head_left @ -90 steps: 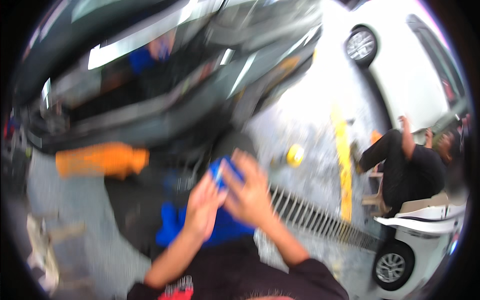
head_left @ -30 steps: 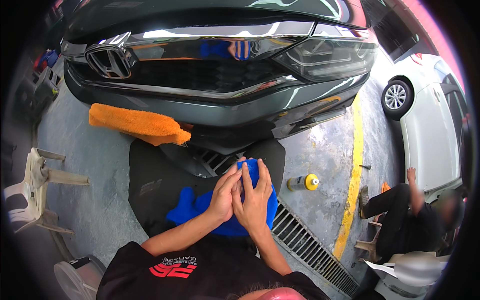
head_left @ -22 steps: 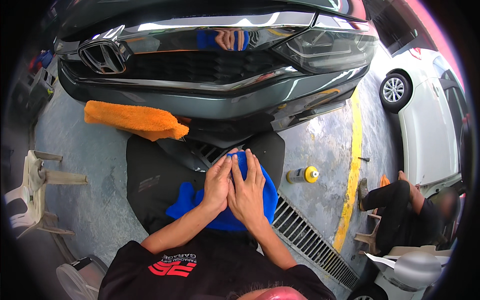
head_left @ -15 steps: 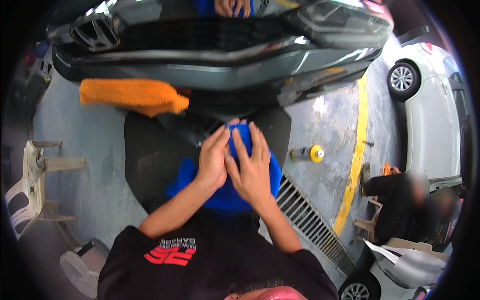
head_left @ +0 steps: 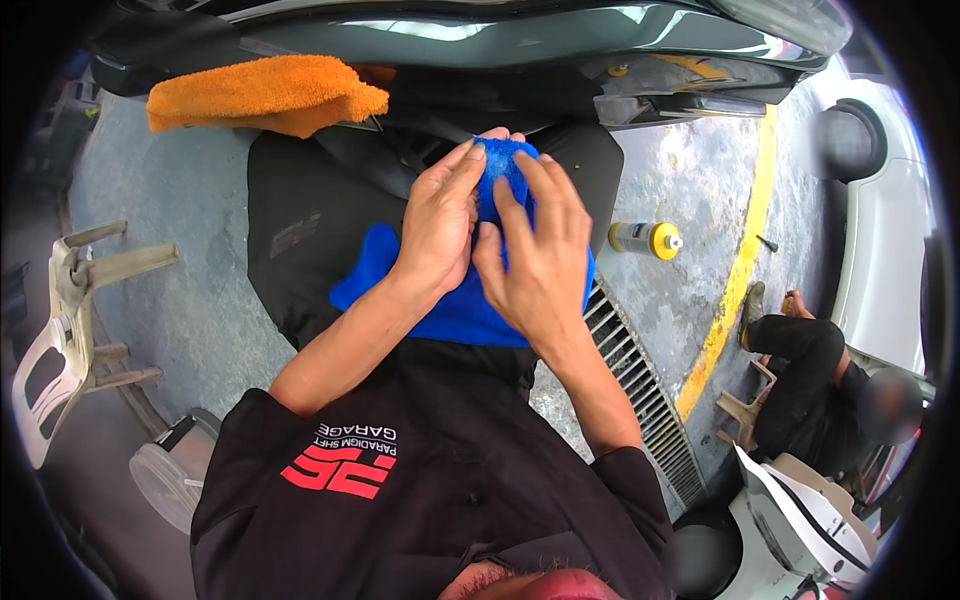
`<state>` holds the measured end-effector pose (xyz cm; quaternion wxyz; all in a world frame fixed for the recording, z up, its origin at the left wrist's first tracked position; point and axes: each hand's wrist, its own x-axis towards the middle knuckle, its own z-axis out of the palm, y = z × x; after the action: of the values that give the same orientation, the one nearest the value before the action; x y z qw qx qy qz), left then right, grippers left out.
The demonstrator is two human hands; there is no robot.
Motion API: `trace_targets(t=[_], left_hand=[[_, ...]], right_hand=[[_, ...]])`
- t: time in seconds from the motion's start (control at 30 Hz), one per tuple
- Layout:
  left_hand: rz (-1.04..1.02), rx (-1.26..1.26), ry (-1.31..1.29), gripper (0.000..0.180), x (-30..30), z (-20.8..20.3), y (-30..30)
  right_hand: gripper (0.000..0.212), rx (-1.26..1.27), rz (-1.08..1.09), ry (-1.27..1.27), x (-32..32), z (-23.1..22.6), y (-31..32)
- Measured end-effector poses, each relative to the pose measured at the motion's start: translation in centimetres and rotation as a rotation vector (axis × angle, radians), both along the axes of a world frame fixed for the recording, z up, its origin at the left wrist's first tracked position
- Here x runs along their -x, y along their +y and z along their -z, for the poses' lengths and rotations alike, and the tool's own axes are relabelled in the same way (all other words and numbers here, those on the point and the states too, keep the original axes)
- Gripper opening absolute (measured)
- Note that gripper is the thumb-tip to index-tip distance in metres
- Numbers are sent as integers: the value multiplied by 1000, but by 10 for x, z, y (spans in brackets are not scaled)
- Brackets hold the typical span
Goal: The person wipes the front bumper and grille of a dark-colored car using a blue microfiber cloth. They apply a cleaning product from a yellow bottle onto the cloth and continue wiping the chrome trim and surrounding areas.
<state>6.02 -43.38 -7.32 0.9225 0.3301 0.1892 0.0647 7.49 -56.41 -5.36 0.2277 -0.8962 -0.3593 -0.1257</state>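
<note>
Right hand (head_left: 542, 238) drew back (curved) over cloth (head_left: 465, 318).

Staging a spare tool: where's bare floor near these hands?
Left: broad floor between pale chair and the person's left leg. Right: narrower strip between yellow-topped bottle and yellow line. Crowded: around blue cloth, left hand and right hand on it; beyond the line, another person.
</note>
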Motion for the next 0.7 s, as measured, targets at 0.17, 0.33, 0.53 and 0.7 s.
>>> trace_targets(t=[0.17, 0.33, 0.53, 0.7], left_hand=[[91, -334, -124, 40, 4, -18, 7], [219, -794, -356, 37, -2, -56, 41], [331, -464, -473, 41, -12, -76, 66], [263, -346, -406, 63, -11, -74, 64]], right_hand=[[56, -404, 1, 285, -35, -2, -23], [47, -703, -287, 998, -43, -20, -32], [25, -940, -376, 1284, -43, -52, -6], [17, -1263, -383, 1247, -50, -52, 24]])
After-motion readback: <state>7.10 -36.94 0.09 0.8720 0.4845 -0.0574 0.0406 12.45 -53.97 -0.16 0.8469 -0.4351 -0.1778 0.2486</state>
